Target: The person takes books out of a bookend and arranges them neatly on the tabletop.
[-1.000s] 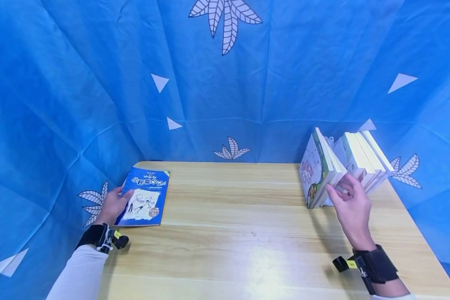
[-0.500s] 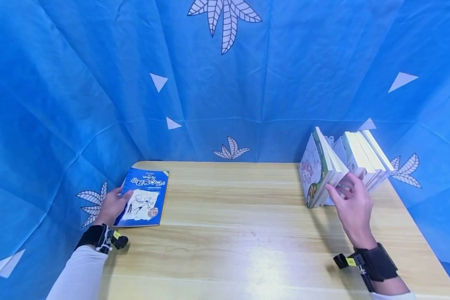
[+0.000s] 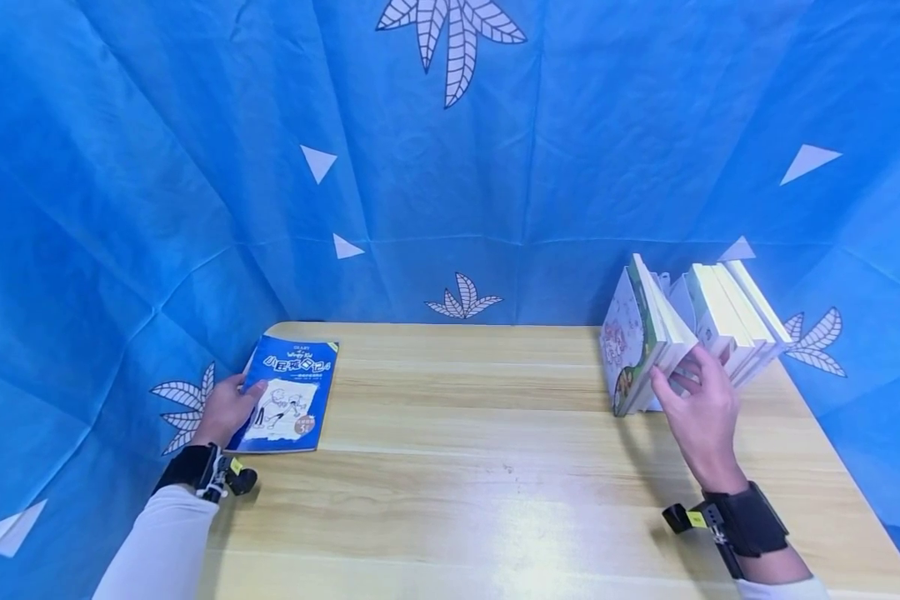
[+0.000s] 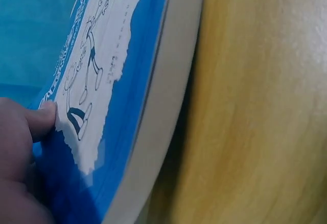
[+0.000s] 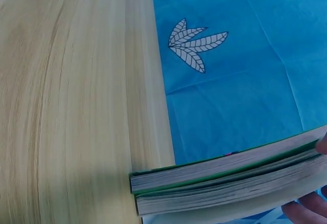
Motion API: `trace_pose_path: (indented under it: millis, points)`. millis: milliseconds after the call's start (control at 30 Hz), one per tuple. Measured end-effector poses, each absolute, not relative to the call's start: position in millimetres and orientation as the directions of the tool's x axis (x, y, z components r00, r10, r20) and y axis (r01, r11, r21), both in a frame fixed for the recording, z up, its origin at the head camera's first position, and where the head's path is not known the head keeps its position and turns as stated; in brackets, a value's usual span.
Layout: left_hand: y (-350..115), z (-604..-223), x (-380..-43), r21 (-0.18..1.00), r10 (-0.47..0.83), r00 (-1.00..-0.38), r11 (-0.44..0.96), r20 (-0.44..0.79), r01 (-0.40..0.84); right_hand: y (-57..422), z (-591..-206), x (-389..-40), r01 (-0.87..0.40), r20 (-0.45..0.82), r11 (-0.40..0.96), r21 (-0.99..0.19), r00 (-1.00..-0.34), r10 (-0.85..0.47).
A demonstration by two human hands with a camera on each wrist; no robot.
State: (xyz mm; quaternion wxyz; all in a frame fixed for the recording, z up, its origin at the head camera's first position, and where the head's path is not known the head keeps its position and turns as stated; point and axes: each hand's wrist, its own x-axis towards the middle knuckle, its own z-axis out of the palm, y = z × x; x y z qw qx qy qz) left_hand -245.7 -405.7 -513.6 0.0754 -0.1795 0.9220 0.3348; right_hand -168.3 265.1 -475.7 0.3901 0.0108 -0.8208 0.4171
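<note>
A blue paperback book (image 3: 288, 396) with a cartoon on its cover tilts up at the left end of the table. My left hand (image 3: 228, 410) holds it by its left edge, thumb on the cover in the left wrist view. At the right, several books stand upright with their page edges toward me. Among them, a green-edged book (image 5: 225, 166) is leftmost, beside a white-covered book (image 5: 230, 193). My right hand (image 3: 701, 408) pinches the white-covered book, with the thumb on one side and fingers on the other. Most of the right hand lies outside the right wrist view.
More pale books (image 3: 735, 321) lean together just right of my right hand. A wooden table (image 3: 450, 467) spans the front. Blue cloth (image 3: 450, 192) with leaf prints hangs behind and along the sides.
Both hands stay on their books almost without moving. My right wrist shifts very slightly.
</note>
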Motion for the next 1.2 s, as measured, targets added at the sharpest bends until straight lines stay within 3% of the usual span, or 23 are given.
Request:
trace_pose_path:
  millis: [333,933,1200]
  points:
    - [-402.3,-507.2,-249.9,0.549,-0.245,-0.945,0.77,-0.216,-0.325,258.9,-472.8,-171.3,-0.305,0.61,0.637,-0.708,-0.718,0.334]
    - [-393.3,-498.0,-258.1,0.455,-0.302,-0.932,0.814,-0.199,-0.361,257.1,-470.0,-176.4,-0.213,0.56,0.666,-0.715,-0.745,0.363]
    - [-391.9,-499.2,-262.8,0.473,-0.307,-0.929,0.8,-0.208,-0.37,259.6,-473.9,-179.7,-0.165,0.564,0.717,-0.677,-0.742,0.362]
